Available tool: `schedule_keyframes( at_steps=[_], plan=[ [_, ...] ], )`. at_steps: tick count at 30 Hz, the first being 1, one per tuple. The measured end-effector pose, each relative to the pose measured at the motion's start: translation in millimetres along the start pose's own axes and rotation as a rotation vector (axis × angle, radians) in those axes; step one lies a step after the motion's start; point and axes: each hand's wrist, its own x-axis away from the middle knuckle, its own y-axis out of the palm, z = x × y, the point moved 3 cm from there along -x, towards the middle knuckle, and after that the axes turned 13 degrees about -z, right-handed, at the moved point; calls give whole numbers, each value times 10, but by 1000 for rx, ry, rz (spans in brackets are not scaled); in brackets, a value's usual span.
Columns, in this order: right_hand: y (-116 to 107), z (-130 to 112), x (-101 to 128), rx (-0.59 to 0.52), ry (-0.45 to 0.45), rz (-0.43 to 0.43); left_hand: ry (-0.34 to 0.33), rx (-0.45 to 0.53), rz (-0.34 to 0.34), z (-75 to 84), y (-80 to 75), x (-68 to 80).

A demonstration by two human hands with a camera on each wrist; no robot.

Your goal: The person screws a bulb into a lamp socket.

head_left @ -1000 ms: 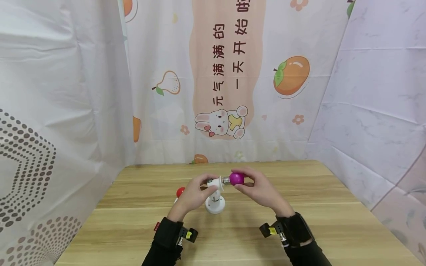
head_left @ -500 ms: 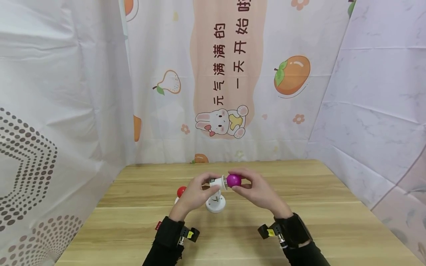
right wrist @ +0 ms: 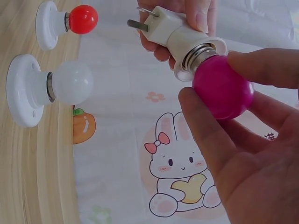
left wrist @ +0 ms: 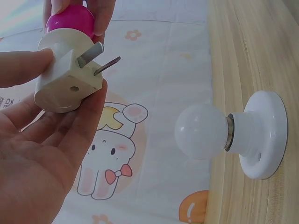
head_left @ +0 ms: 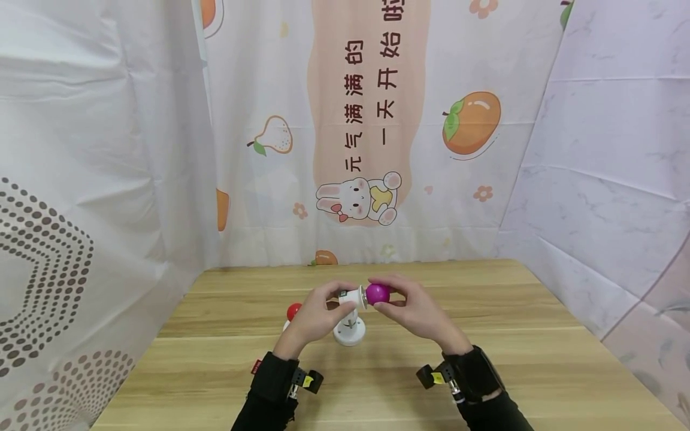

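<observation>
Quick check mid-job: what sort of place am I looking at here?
Probably a makeshift recording booth, not a lived-in room: a light wooden table fenced by hung white cloth sheets, a cartoon rabbit-and-fruit curtain behind, and white bulb sockets set out as props.

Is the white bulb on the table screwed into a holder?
Yes, the white bulb sits in a round white holder standing on the wooden table.

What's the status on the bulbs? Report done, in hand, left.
Done: white bulb and red bulb sit in their bases on the table.
In hand: left hand grips the plug socket; right hand pinches the magenta bulb, its metal thread partly showing.
Left: seating it fully, likely.
</observation>
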Motion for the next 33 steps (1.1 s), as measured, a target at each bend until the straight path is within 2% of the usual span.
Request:
schedule_keyframes(
  at_steps=[4, 8, 20, 28, 33],
  plan=[
    [-8, 9, 8, 15, 35, 5, -7, -1, -2, 7, 6, 3],
    [-16, 33, 16, -14, 79, 9, 1, -5, -6, 22, 12, 3],
    [-7, 74, 13, -239, 150, -21, 3, -16, -11, 16, 22, 0],
    [7, 90, -5, -324, 216, 0, 3, -18, -6, 28, 27, 0],
    [14, 87, -9, -335, 225, -5, 4, -22, -1, 52, 26, 8]
  ],
)
